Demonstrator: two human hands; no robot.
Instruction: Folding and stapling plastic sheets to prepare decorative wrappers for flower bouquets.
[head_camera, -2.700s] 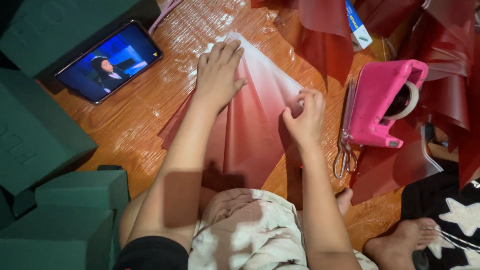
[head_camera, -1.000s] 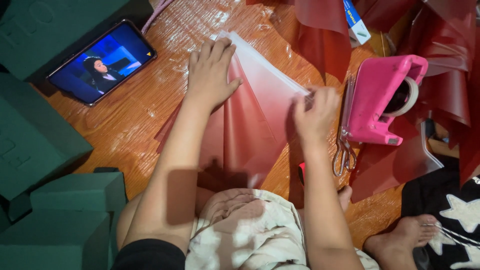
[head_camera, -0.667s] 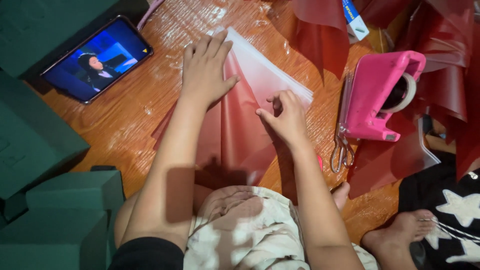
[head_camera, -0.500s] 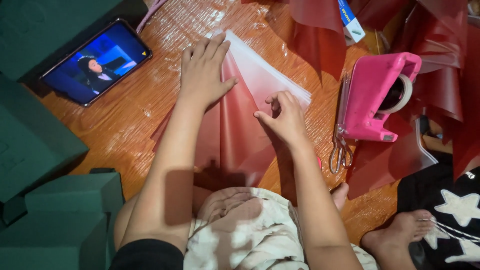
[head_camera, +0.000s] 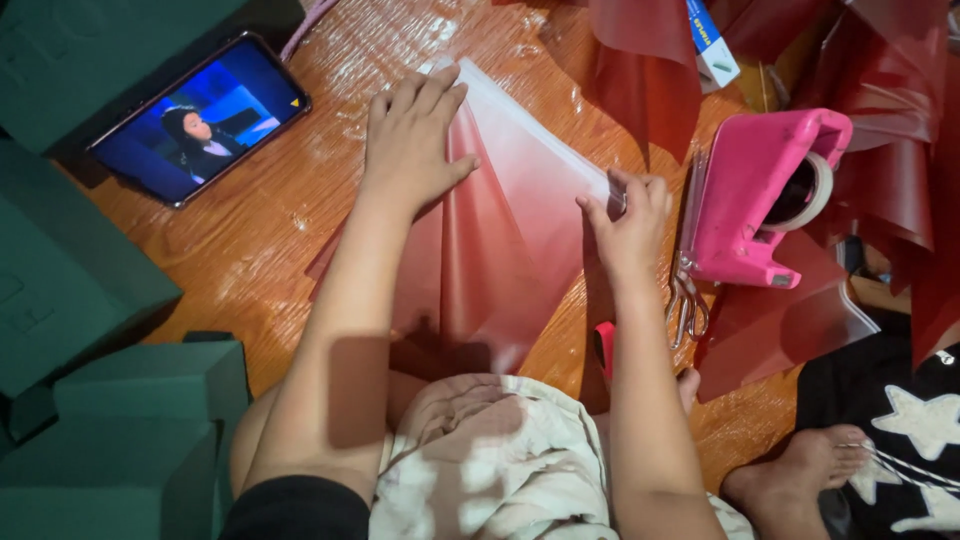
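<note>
Left hand (head_camera: 412, 140) flat, fingers spread, pressing red-to-white wrapping sheet (head_camera: 500, 250) at frame centre on orange desk (head_camera: 250, 250). Right hand (head_camera: 628, 222) pinching sheet's right edge. Pink tape dispenser (head_camera: 755, 200) right; small white-blue box (head_camera: 712, 45) top; green foam blocks (head_camera: 110, 420) left.

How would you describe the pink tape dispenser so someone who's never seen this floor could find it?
Start at the orange wooden floor and go to the right hand pinching the red-to-white sheet. Just right of that hand lies the pink tape dispenser, with scissors at its lower edge. It is the only bright pink, hard-bodied thing among dark red sheets, holding a tape roll.
</note>
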